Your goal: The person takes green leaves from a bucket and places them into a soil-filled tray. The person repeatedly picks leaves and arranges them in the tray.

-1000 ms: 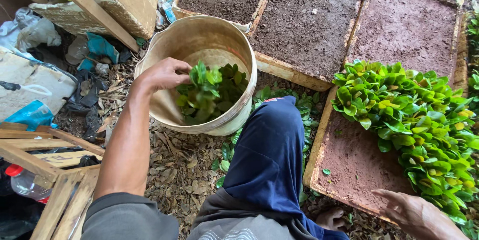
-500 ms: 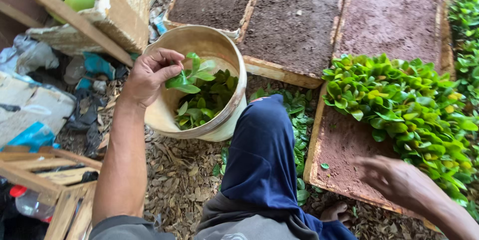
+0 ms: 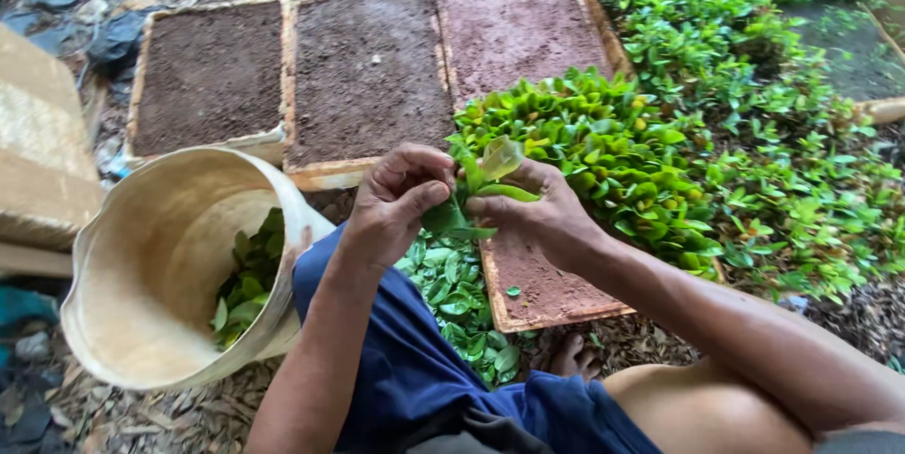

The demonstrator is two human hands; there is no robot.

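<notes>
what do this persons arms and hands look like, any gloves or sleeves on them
Both hands are bare: no gloves, rings or watch show on the left hand or the right hand. Both forearms are uncovered as far as the picture shows, with no sleeve in view. Blue shorts cover the lap.

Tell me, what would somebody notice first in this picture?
Probably the two hands in the middle: the left hand and right hand pinch a small leafy cutting together. Bright green seedlings crowd the wooden tray behind, and a pale bucket with leaves sits at the left.
</notes>
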